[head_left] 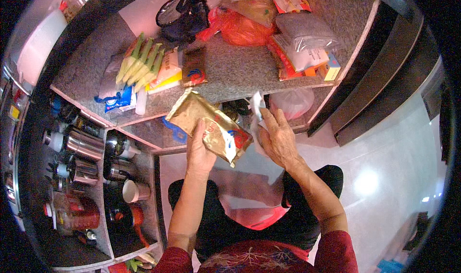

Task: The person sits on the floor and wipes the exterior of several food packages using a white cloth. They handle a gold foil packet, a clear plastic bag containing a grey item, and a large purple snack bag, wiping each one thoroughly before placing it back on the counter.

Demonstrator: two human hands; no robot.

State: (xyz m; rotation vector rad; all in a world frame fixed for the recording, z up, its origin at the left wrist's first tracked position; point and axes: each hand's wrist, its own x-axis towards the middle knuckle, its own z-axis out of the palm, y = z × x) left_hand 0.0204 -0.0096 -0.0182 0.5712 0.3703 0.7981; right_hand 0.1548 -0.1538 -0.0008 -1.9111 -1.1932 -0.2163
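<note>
My left hand (199, 150) grips a flat gold foil packet (204, 119) with red and blue print, holding it tilted in front of the stone shelf. Close to its right, my right hand (277, 138) is closed on a white cloth or tissue (258, 114), which hangs from the fingers. The cloth and the packet are side by side; whether they touch I cannot tell. Behind the gold packet, a brown packet (194, 64) lies at the shelf's front, beside a pink and yellow packet (168, 71) and a row of long green-and-cream packets (141, 64).
On the stone shelf (230, 69) rest a black mesh-topped pouch (182, 16), a red plastic bag (245, 28) and a stack of grey plastic packets (307, 30). A white plastic bag (292, 101) sits below. Left-hand shelves hold steel containers (84, 143) and a white mug (136, 190).
</note>
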